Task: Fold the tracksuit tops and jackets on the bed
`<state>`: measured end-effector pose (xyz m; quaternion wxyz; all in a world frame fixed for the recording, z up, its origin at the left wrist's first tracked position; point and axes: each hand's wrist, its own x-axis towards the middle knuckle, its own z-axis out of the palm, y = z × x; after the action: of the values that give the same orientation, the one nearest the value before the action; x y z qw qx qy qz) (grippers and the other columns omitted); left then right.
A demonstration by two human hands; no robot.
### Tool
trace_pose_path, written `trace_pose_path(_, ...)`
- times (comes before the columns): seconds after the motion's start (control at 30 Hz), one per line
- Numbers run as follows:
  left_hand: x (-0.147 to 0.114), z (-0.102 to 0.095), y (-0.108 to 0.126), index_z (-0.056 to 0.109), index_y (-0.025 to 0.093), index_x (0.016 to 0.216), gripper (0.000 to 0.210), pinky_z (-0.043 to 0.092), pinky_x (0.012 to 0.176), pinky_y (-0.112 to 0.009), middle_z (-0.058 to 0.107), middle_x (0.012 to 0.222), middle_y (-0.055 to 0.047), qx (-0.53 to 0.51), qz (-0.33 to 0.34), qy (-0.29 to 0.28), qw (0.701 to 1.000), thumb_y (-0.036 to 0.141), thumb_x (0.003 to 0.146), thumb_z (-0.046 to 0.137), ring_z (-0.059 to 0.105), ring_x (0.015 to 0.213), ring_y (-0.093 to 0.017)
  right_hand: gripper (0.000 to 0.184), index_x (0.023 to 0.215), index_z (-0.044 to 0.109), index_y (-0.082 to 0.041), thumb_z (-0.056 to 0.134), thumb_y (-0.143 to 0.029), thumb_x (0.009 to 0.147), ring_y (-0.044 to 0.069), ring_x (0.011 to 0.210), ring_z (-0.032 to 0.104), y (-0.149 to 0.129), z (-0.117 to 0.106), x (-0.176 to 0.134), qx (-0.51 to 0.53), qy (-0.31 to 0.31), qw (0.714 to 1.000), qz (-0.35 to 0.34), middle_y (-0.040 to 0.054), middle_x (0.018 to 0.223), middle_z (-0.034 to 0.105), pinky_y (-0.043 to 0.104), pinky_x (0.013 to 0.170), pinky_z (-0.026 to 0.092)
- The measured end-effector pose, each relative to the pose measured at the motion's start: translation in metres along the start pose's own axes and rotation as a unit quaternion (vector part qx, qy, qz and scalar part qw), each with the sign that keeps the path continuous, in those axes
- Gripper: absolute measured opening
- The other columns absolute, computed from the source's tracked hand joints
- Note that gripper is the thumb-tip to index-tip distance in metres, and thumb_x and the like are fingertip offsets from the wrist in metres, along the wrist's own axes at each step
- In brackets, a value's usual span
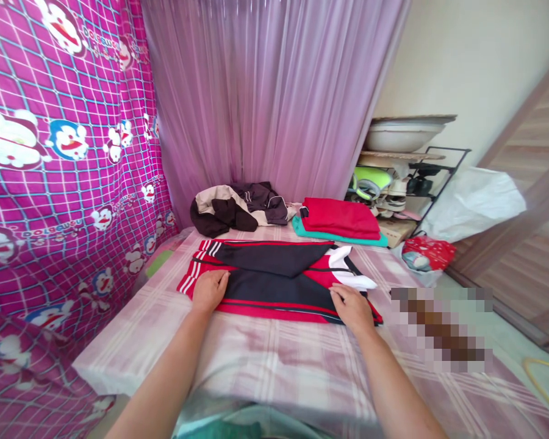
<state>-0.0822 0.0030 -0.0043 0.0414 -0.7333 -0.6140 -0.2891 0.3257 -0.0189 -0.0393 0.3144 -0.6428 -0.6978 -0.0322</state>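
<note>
A track jacket [274, 286] in navy and red lies front up across the table, its sleeves folded inward over the body. White stripes mark its red hem at the left, and the white collar [345, 268] is at the right. My left hand [210, 289] is closed on the near sleeve by the hem end, thumb and fingers together. Toward the collar end, my right hand [353, 306] rests on the near shoulder, its fingers bent and closed on the fabric. The fingertips are partly hidden.
A plaid cloth covers the table [274, 360]. At the back lie a crumpled dark-and-beige garment [238, 210] and a stack of folded red clothing [341, 219] on a teal piece. A shoe rack [432, 183] stands right; a patterned pink curtain [73, 201] hangs left. A blurred patch covers something at right.
</note>
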Motion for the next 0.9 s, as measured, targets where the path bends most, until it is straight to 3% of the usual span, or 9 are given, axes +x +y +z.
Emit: trace_pose_path(0.9,0.0004,-0.0041,0.0027,0.075,0.022,0.095,0.047,0.051,0.091,-0.037,0.077,0.100,-0.008,0.004,0.001,-0.012,1.000,0.042,0.096,0.033,0.069,0.096,-0.024,0.029,0.094,0.076,-0.025,0.048,-0.026,0.087,0.021,0.106,0.066,-0.0043,-0.0049,0.0008,-0.011,-0.021,1.000,0.014,0.0042,0.110,0.074,0.035,0.097,0.048)
